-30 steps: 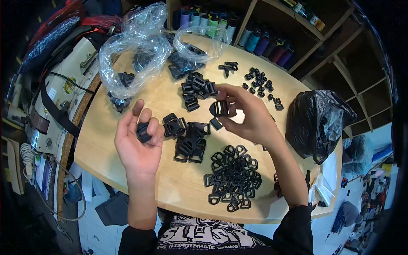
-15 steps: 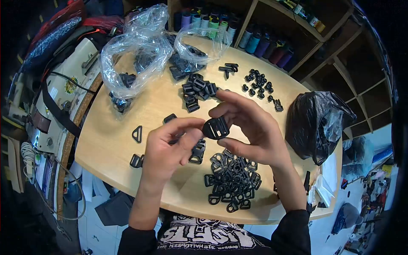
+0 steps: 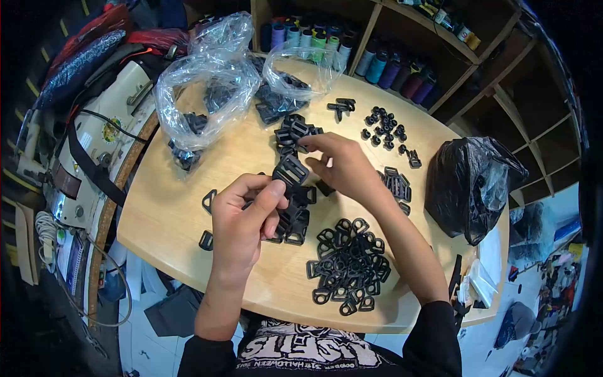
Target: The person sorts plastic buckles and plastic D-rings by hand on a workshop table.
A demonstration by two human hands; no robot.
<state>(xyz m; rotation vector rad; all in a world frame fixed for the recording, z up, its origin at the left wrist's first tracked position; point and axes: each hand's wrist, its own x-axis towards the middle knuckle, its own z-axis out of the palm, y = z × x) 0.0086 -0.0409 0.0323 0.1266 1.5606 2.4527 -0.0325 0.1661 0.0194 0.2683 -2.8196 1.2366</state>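
Observation:
My left hand (image 3: 242, 213) pinches a black plastic strap buckle (image 3: 291, 173) between thumb and fingers, its slots facing up. Just to the right, my right hand (image 3: 342, 162) has its fingers bent and apart, with the fingertips at a heap of similar black buckles (image 3: 294, 129). Whether those fingertips touch a piece in the heap is hard to make out. More buckles (image 3: 295, 229) lie on the table beside and partly behind my left hand. Nearer my body is a large pile of black plastic rings with strap slots (image 3: 350, 267).
Clear plastic bags (image 3: 207, 100) with black parts stand at the back left. Small black knobs (image 3: 383, 125) lie at the back right, and more buckles (image 3: 396, 183) sit beyond my right forearm. A black bag (image 3: 474, 188) stands at the right edge; a sewing machine (image 3: 94, 138) is at left.
My right hand has let go of the buckle and moved up and left to the heap. My left hand keeps the buckle, now shifted left and tilted differently. The view has shifted slightly.

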